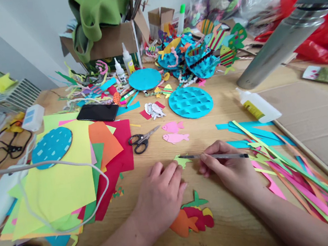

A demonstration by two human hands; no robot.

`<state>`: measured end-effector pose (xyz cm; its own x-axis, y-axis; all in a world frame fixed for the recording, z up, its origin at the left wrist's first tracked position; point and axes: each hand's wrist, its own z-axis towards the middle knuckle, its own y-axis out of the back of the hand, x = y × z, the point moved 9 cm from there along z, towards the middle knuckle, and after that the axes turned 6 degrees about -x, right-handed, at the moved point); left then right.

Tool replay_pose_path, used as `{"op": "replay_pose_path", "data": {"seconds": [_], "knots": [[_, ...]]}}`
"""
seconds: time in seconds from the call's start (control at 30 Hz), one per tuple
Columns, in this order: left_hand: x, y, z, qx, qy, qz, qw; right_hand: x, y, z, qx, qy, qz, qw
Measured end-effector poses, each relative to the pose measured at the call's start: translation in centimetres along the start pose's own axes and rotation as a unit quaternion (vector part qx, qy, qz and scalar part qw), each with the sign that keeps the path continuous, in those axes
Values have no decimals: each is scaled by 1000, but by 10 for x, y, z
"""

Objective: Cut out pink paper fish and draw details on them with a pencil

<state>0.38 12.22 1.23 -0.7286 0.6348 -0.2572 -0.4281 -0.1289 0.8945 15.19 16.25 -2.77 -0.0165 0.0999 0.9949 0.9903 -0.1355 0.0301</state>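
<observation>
My right hand (226, 167) holds a thin pen (225, 156), its tip resting on a small light green paper cutout (182, 161). My left hand (163, 191) lies on the table beside that cutout, fingertips at its left edge and fingers bent close together. Two pink paper fish (176, 138) lie just beyond, with black-handled scissors (141, 141) to their left. Nearer me, between my forearms, is a small pile of orange, red, yellow and green cutouts (197, 217).
Coloured paper sheets (60, 185) and a white cable are on the left. Paper strips (294, 170), a glue bottle (258, 106) and a steel flask (281, 47) stand or lie right. Blue discs (190, 102), a black phone (98, 112) and a cardboard box (105, 46) are farther back.
</observation>
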Motion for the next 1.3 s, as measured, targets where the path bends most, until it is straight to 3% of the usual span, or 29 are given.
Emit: {"op": "replay_pose_path", "data": {"seconds": [1.3], "knots": [[0, 1, 1, -5, -1, -13, 1000, 2, 3, 1, -17, 0, 5, 1000]]}}
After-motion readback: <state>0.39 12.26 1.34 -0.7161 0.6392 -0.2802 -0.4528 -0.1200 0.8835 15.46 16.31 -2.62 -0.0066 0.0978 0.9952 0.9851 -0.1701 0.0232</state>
